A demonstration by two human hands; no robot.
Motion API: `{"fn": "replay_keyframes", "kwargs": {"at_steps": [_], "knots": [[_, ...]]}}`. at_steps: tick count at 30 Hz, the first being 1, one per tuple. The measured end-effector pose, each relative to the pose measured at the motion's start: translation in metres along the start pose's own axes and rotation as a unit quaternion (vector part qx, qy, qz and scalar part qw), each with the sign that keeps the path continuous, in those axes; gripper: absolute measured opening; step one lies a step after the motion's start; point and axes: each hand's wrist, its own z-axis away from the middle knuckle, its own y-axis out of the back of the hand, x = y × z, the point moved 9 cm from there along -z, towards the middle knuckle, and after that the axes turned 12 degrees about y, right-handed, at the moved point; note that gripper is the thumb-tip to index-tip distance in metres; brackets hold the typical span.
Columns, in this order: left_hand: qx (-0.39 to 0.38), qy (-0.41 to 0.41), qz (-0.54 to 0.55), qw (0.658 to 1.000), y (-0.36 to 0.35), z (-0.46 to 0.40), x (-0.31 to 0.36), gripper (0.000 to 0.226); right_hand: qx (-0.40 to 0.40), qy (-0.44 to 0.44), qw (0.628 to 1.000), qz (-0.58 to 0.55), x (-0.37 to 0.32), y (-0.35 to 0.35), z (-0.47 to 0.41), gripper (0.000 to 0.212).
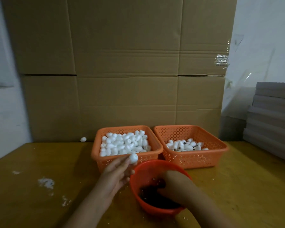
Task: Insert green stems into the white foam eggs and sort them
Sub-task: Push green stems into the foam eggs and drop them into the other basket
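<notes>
My left hand (117, 172) pinches one white foam egg (133, 157) at its fingertips, just in front of the left orange basket (95, 151), which is heaped with several plain foam eggs (124, 143). My right hand (174, 183) reaches down into the round orange bowl (138, 171), fingers curled among the dark stems (148, 195); its fingertips are hidden, so what they hold cannot be seen. The right orange basket (220, 149) holds a thinner layer of eggs with dark stem ends (186, 145).
A loose foam egg (83, 139) lies on the yellow table (39, 162) by the cardboard wall (122, 63). White foam crumbs (46, 182) are scattered at the left. Stacked grey boards (273, 116) stand at the right.
</notes>
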Motion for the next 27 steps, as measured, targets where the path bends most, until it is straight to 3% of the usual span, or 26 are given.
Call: {"fn": "replay_keyframes", "kwargs": {"at_steps": [12, 21, 25, 27], "knots": [[-0.06, 0.027, 0.05, 0.997, 0.011, -0.016, -0.024, 0.034, 0.022, 0.017, 0.999, 0.026, 0.002, -0.004, -0.01, 0.017], [-0.086, 0.05, 0.085, 0.991, 0.014, -0.025, -0.032, 0.036, 0.113, 0.035, 0.993, 0.013, -0.002, 0.007, -0.011, 0.014], [-0.085, 0.048, 0.079, 0.992, 0.017, -0.026, -0.032, 0.034, 0.247, 0.029, 0.957, -0.153, -0.011, 0.032, -0.008, 0.021], [-0.103, 0.048, 0.051, 0.992, 0.012, -0.025, -0.033, 0.04, 0.258, 0.05, 0.927, -0.267, -0.023, 0.033, -0.008, 0.03]]}}
